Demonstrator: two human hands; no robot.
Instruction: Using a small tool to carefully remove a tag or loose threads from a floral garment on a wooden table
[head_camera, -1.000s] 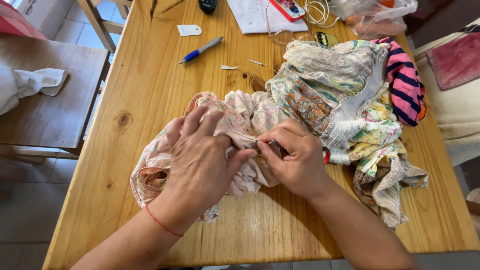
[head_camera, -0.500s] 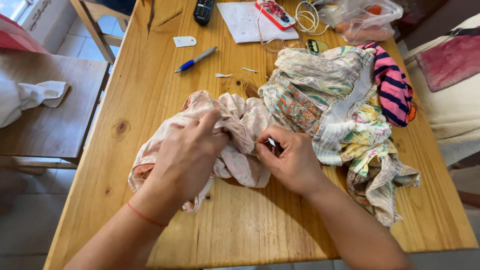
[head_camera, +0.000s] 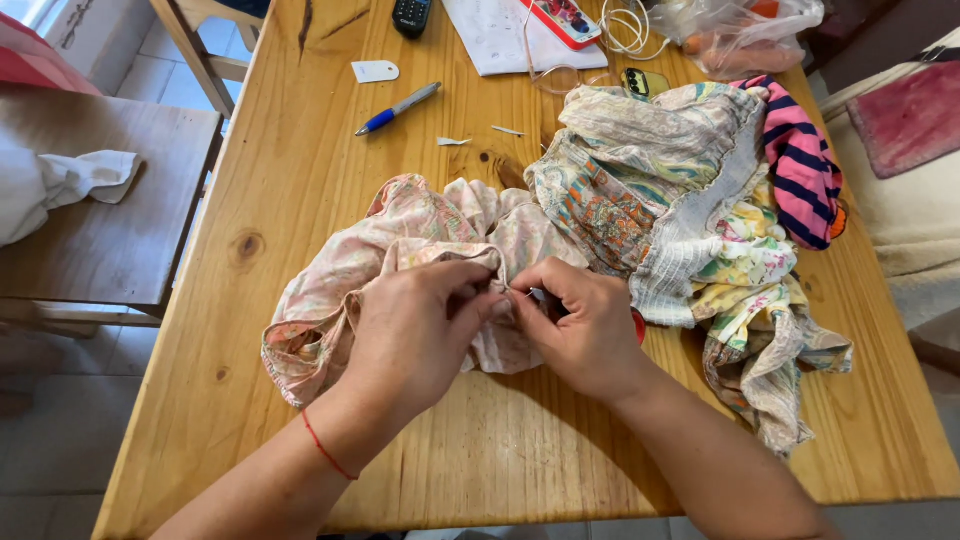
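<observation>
We've got both hands bunched up on the pale pink floral garment (head_camera: 400, 260), which is lying crumpled in the middle of the wooden table (head_camera: 300, 150). Our left hand (head_camera: 415, 335) is curled shut, pinching a fold of the cloth, looks like to keep it taut and steady. Our right hand (head_camera: 580, 330) is closed too, fingertips pressed right against the left ones on the same fold. There might be a needle or thread in there, but honestly it's too small to tell. The pile of patterned fabrics (head_camera: 690, 200) sits just beside us on the right, shoved aside, partly covering a phone (head_camera: 645, 82). A blue pen (head_camera: 398, 107) lies further up.
</observation>
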